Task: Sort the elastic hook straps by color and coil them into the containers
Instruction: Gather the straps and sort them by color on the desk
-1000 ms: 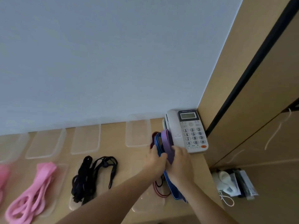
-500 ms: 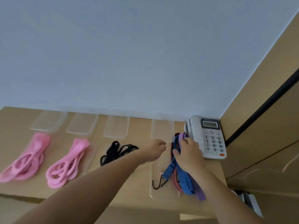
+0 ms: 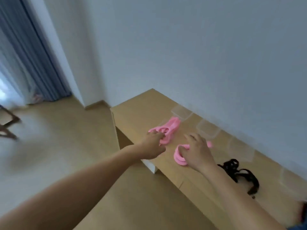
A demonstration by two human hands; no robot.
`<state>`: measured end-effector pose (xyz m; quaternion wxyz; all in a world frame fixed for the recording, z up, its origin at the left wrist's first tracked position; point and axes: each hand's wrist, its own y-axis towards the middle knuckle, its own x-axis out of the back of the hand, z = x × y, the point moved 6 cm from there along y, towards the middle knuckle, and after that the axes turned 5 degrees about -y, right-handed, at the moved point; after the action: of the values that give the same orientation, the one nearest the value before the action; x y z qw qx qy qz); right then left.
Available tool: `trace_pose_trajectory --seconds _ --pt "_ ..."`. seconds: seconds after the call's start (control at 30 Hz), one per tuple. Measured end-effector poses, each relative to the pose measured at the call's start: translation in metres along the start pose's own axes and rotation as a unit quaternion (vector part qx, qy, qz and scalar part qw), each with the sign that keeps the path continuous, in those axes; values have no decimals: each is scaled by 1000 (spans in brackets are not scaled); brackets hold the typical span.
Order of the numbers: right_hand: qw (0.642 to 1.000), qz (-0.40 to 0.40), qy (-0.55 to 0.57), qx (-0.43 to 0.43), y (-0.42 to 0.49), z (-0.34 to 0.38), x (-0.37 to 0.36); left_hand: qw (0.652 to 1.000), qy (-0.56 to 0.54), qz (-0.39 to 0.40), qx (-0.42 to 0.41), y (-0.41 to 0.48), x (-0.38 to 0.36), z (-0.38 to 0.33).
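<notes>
Two bundles of pink straps lie on the wooden cabinet top [image 3: 132,112]. My left hand [image 3: 153,144] rests at the near end of the far pink bundle [image 3: 167,128], fingers curled on its loops. My right hand [image 3: 197,151] lies spread over the near pink bundle [image 3: 180,157], fingers apart. A black strap bundle [image 3: 239,173] lies to the right of my right forearm. Clear plastic containers [image 3: 181,112] [image 3: 207,129] stand in a row along the wall. The image is blurred by motion.
The cabinet's left end drops off to a wooden floor [image 3: 54,138]. A blue curtain [image 3: 25,52] hangs at the far left, with part of a dark chair frame [image 3: 8,127] below it. More clear containers [image 3: 240,149] continue to the right along the wall.
The view has swung left from the telephone end of the cabinet. Both hands left the blue and purple straps and now sit on the pink bundles.
</notes>
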<state>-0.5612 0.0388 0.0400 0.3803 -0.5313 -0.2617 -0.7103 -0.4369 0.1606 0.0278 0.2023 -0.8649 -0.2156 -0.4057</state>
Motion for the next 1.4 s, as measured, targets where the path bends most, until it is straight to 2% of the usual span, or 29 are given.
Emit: trace_pose_trajectory --seconds 0.13,0.27,0.53,0.8,0.97,1.13,1.3,1.4 --pt "992 31 5 120 20 133 -42 991 -1 -82 106 -75 72 118" --pt "973 88 14 211 20 243 -87 967 -6 -146 209 -150 118 217" --pt "905 182 32 383 28 385 -159 897 -98 -237 359 -249 137 338" --pt "843 231 41 485 69 494 -202 808 -180 -309 468 -291 156 406" --pt "798 268 8 540 69 558 -242 764 -204 -338 510 -314 148 443" --pt "757 314 -56 571 62 625 -309 719 -247 -339 554 -350 138 510" --pt "739 350 -93 568 57 695 -389 692 -295 -327 572 -373 134 604" --pt "741 373 -95 550 61 734 -459 671 -319 -326 585 -378 125 676"
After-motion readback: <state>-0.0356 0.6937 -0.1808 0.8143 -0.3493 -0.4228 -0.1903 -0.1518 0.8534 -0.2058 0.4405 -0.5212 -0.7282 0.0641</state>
